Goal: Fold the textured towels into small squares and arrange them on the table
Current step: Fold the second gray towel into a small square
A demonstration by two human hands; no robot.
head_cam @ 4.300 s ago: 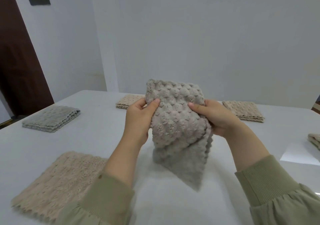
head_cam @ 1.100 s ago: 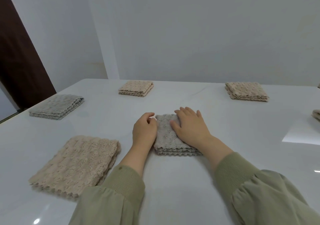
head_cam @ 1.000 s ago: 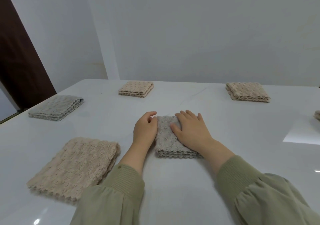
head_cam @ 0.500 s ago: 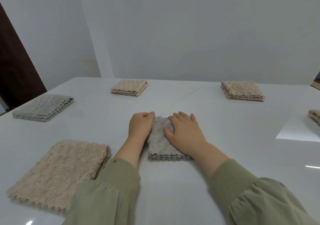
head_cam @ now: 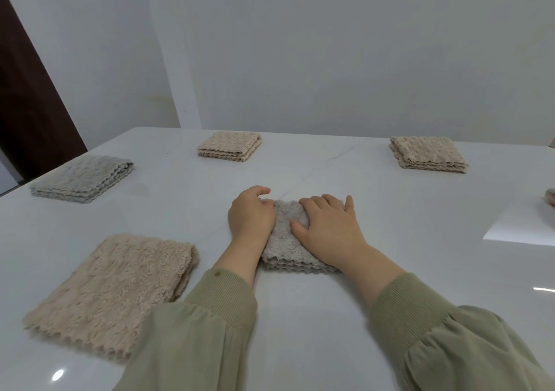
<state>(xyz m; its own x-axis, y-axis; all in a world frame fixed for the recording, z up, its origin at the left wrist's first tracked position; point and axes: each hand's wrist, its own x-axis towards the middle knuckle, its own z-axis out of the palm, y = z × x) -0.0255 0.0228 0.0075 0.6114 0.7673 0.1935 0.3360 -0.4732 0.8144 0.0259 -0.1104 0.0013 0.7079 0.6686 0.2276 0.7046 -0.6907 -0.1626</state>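
Note:
A grey textured towel, folded into a small square, lies on the white table in front of me. My right hand rests flat on top of it with fingers spread. My left hand sits against its left edge, fingers curled loosely onto the cloth. A larger beige towel, folded less tightly, lies near the front left. Folded squares sit farther off: a grey towel at the left, a beige towel at the back middle, another beige towel at the back right.
Part of one more towel shows at the right edge. A dark door stands beyond the table's left corner. White walls close the back. A bright light patch reflects on the tabletop at the right.
Earlier both hands held the grey towel up in the air; now it lies folded on the table under my hands. Over the last second the hands have hardly shifted.

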